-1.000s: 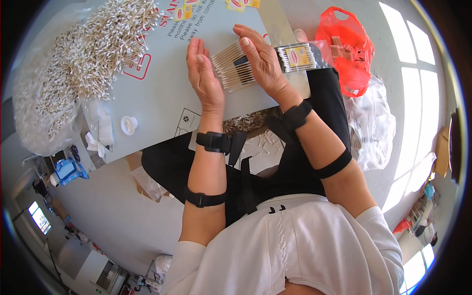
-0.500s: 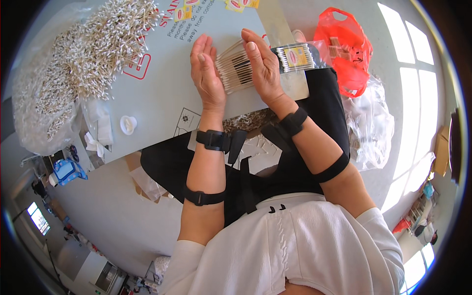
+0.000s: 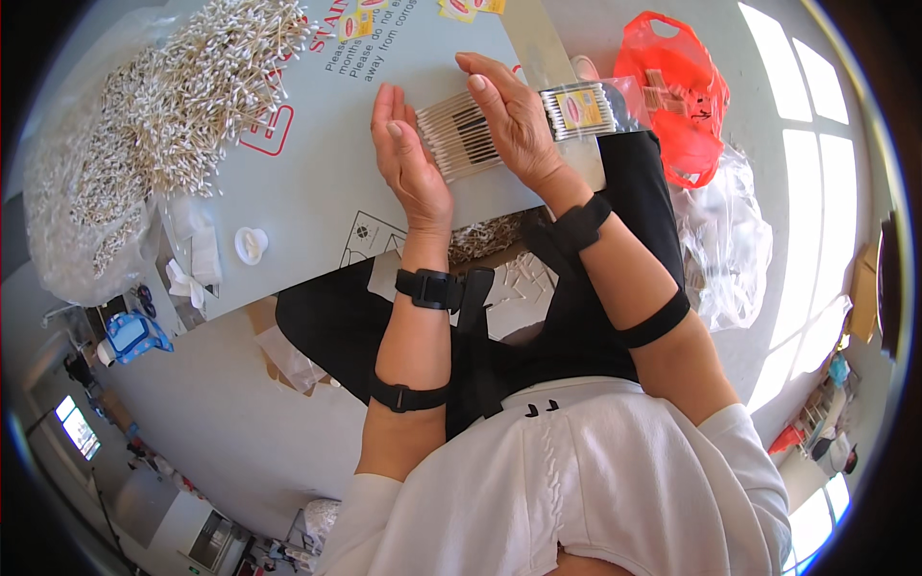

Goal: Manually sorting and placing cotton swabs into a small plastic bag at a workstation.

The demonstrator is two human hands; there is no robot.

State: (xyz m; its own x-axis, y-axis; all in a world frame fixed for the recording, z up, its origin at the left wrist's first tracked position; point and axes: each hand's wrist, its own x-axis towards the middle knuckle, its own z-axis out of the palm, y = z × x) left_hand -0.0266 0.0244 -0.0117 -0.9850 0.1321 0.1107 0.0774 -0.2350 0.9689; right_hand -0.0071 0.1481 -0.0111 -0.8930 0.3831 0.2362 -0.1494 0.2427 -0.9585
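Observation:
Between my two hands a layer of cotton swabs (image 3: 465, 132) lies side by side on the grey table, with a dark patch across its middle. My left hand (image 3: 411, 165) stands on edge at the swabs' left ends, fingers stretched out. Over the right ends is my right hand (image 3: 520, 120), its fingers extended and partly hiding them. Neither hand is closed round anything. Just beyond my right hand sits a flat pack of cotton swabs (image 3: 580, 108) with a yellow label.
A large heap of loose cotton swabs (image 3: 206, 91) spills from a clear bag (image 3: 58, 206) at the left. A small white cup (image 3: 251, 246) stands near the table's front edge. Yellow labels (image 3: 360, 21) lie at the back. A red plastic bag (image 3: 706, 96) is at the right.
My left hand has shifted slightly down and right, and my right hand slightly left with its wrist turned. The swabs lie a little lower and flatter between them.

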